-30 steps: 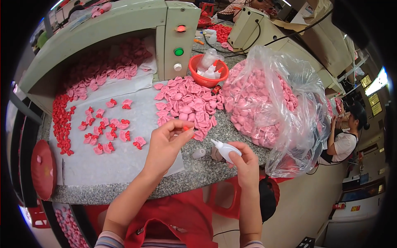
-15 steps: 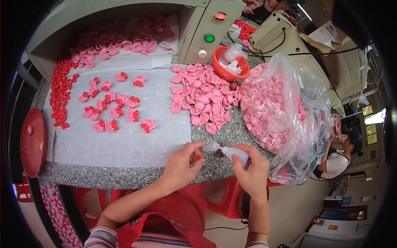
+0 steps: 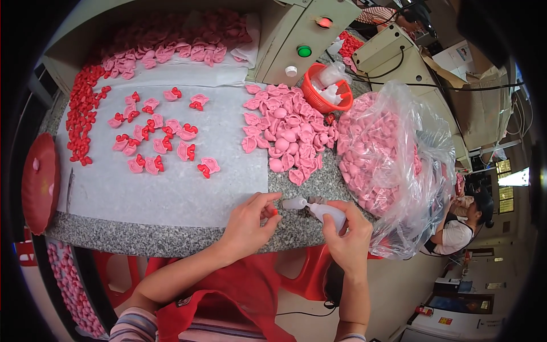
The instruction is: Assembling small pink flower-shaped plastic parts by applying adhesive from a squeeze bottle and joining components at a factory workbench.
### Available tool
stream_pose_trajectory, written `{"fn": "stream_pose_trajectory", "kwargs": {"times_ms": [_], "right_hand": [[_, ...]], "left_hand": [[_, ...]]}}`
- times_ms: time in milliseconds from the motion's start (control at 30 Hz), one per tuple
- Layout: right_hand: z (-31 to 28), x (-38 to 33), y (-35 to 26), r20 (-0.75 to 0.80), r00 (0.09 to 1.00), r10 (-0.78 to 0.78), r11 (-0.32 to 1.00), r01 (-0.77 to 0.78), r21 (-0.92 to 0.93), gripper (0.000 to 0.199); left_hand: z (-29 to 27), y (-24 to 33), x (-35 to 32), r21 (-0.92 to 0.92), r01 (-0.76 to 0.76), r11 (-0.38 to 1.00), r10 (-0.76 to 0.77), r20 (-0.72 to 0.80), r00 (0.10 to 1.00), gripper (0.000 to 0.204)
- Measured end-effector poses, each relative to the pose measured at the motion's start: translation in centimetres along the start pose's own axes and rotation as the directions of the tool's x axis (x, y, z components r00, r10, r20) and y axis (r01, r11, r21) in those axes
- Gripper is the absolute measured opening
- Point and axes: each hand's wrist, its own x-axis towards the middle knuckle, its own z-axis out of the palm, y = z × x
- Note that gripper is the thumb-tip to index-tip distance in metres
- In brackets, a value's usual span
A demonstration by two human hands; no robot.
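My right hand [image 3: 350,231] is wrapped round a white squeeze bottle [image 3: 330,214], tilted with its narrow nozzle toward the left. At the nozzle's end is a whitish, translucent cap-like piece [image 3: 294,203]. It lies close to my left fingertips; whether they touch it I cannot tell. My left hand [image 3: 248,225] has its fingers curled, with a small red piece [image 3: 274,212] showing between them. Farther off, pink folded pieces with red bow-like bits [image 3: 161,146] lie spread on a white sheet [image 3: 114,196]. Plain pink pieces [image 3: 290,134] are heaped right of the sheet.
Red bits [image 3: 81,122] line the sheet's left edge, near a red dish [image 3: 40,185]. A machine [image 3: 305,40] with lit buttons stands behind, an orange basket [image 3: 325,94] beside it. A clear bag of pink pieces [image 3: 373,154] sits right. Another person [image 3: 461,222] works farther right.
The view has shifted slightly, so the table's contents sit a little differently in the picture. Both hands keep nearly the same pose, the bottle still in my right hand.
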Motion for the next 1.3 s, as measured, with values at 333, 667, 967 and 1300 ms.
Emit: {"fn": "stream_pose_trajectory", "kwargs": {"times_ms": [333, 667, 967, 1300], "right_hand": [[-0.1, 0.3, 0.1, -0.008, 0.999, -0.033, 0.999, 0.033, -0.005, 0.017], [-0.2, 0.5, 0.0, 0.019, 0.998, -0.058, 0.998, 0.059, -0.022, 0.017], [0.0, 0.6, 0.1, 0.024, 0.996, -0.090, 0.995, 0.090, -0.036, 0.017], [-0.2, 1.4, -0.4, 0.034, 0.994, -0.105, 0.991, 0.107, -0.075, 0.015]], "left_hand": [[0.2, 0.0, 0.2, 0.006, 0.010, 1.000, -0.010, 0.000, 1.000, 0.039], [0.2, 0.0, 0.3, -0.002, 0.017, 1.000, -0.017, 0.002, 1.000, 0.039], [0.2, -0.1, 0.3, -0.005, 0.024, 1.000, -0.024, 0.001, 1.000, 0.039], [0.8, 0.6, 0.4, 0.197, -0.126, 0.972, 0.137, -0.042, 0.990, 0.026]]}}
